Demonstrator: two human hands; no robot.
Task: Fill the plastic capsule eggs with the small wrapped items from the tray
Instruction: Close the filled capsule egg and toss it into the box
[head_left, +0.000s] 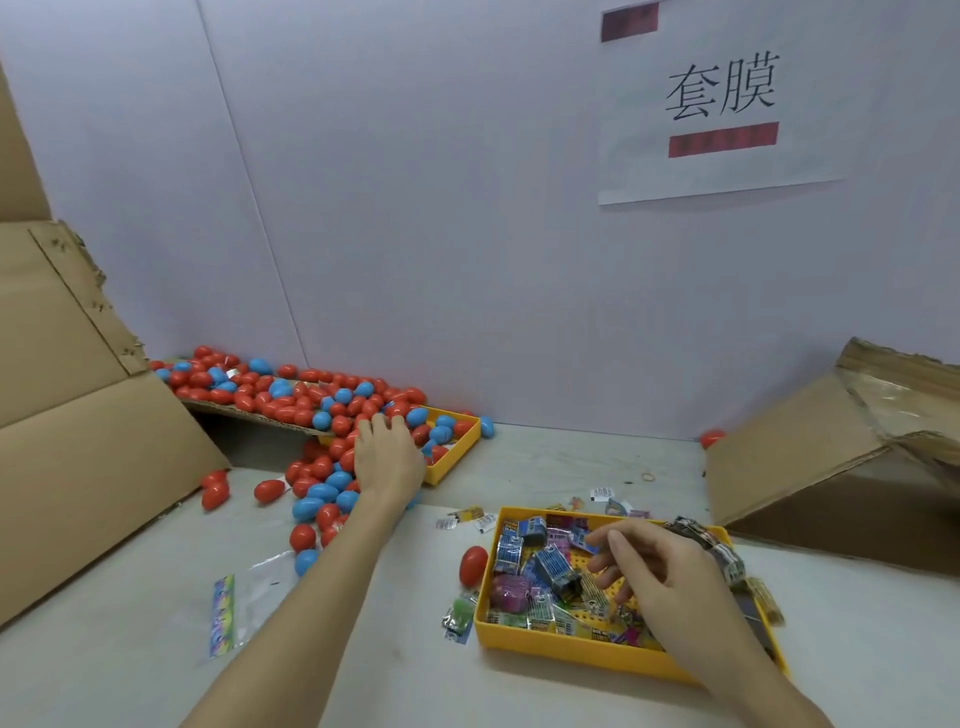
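A pile of red and blue capsule eggs spills off a cardboard flap and over a far yellow tray onto the table. My left hand lies palm down on this pile with its fingers bent onto the eggs; whether they hold one is hidden. Close to me, another yellow tray holds several small wrapped items. My right hand hovers over that tray, its fingers loosely curled just above the packets and nothing plainly held. A single red egg lies against the near tray's left wall.
An open cardboard box stands at the left and a flattened one at the right. A clear bag with a coloured strip and loose packets lie on the table. A white wall with a paper sign closes the back.
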